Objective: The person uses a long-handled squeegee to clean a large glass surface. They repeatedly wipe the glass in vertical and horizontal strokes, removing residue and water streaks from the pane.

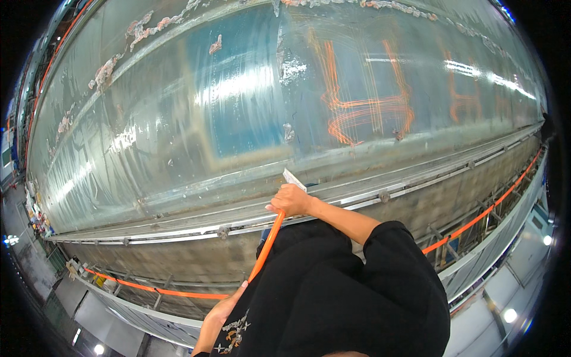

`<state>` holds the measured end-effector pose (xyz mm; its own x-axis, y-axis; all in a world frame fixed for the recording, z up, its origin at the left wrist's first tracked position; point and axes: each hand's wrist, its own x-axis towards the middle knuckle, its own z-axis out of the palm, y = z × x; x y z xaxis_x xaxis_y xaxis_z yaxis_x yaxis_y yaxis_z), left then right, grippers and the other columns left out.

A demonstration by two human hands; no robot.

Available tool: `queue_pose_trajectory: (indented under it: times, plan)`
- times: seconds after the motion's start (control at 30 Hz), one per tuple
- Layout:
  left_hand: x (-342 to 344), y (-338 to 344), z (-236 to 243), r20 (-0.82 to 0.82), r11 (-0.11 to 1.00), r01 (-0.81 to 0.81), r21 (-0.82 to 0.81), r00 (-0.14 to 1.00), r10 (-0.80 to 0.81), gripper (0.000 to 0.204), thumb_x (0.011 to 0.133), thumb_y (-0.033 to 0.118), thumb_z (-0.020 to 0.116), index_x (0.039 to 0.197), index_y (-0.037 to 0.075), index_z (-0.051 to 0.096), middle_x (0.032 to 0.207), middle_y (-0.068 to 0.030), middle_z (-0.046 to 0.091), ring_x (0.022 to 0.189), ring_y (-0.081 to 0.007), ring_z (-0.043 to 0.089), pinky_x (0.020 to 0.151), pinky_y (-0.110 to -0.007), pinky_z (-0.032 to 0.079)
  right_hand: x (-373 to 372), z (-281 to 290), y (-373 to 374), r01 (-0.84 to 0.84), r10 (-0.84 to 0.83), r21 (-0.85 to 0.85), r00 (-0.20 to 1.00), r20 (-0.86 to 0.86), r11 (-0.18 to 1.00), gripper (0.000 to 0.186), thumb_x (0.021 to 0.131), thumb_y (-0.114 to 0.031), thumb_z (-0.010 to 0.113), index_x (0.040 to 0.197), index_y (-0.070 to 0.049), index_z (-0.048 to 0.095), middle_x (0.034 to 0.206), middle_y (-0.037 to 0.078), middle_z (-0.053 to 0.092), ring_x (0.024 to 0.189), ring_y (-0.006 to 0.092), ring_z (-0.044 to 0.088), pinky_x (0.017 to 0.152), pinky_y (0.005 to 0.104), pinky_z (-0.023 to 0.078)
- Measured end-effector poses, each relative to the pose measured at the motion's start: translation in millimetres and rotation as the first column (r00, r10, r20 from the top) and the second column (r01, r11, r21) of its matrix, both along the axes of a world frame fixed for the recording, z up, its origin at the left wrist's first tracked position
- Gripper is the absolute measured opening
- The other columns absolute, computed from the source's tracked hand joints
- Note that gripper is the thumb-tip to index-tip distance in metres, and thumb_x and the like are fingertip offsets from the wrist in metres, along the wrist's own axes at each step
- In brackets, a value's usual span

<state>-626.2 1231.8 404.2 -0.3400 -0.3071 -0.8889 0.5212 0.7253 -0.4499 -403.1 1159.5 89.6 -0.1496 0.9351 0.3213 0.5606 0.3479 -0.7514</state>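
My right hand point(290, 200) is closed around the upper part of an orange-shafted tool point(266, 249). Past my knuckles a flat, pale, blade-like end point(294, 179) sticks out, close to the lower edge of a large glossy green-grey curved panel point(166, 113). From that grip the orange shaft slants down to the left along my black top. At its lower end is my left hand point(221, 310), fingers closed about it, partly hidden by my clothing. Whether the blade touches the panel I cannot tell.
A blue rectangular patch point(241, 128) and orange scribbled marks point(372, 107) lie on the panel. Ragged dried strips point(107, 71) cling to it. Below runs a metal rail point(178, 232) with knobs. Behind me an orange-topped guardrail point(160, 291) curves along a walkway.
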Motion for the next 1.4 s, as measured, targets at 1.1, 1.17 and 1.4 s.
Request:
queue_pose_trajectory:
  times: [1.1, 1.17, 1.4]
  plan:
    - [5.3, 45.7, -24.3, 0.353, 0.829, -0.503, -0.246, 0.749, 0.560, 0.059, 0.096, 0.070, 0.038, 0.076, 0.015, 0.044, 0.045, 0.0052, 0.033, 0.028, -0.0053, 0.025, 0.024, -0.023, 0.022, 45.0, -4.0, 135.2, 0.018, -0.010, 0.089, 0.996, -0.088, 0.996, 0.038, 0.092, -0.029, 0.062, 0.058, -0.017, 0.052, 0.051, 0.005, 0.049, 0.050, 0.0279, 0.053, 0.052, 0.0424, 0.037]
    - [-64.6, -16.5, -26.8, 0.152, 0.878, -0.462, -0.125, 0.865, 0.477, 0.055, 0.095, 0.067, 0.046, 0.082, 0.014, 0.056, 0.048, 0.0023, 0.045, 0.029, -0.0076, 0.032, 0.026, -0.023, 0.027, -10.5, -8.1, 73.1, -0.025, 0.025, -0.007, 0.998, -0.062, 1.000, 0.039, 0.092, -0.029, 0.062, 0.058, -0.015, 0.050, 0.050, 0.005, 0.048, 0.049, 0.0266, 0.053, 0.052, 0.0411, 0.037]
    - [-67.3, -42.4, -32.2, 0.061, 0.862, -0.500, -0.078, 0.861, 0.505, 0.056, 0.096, 0.064, 0.047, 0.087, 0.011, 0.063, 0.058, -0.0021, 0.059, 0.036, -0.0113, 0.048, 0.033, -0.026, 0.038, -13.0, -7.9, 61.3, 0.016, -0.006, 0.085, 0.993, -0.119, 0.996, 0.044, 0.092, -0.030, 0.064, 0.056, -0.014, 0.044, 0.049, 0.004, 0.044, 0.047, 0.0244, 0.048, 0.051, 0.0389, 0.036]
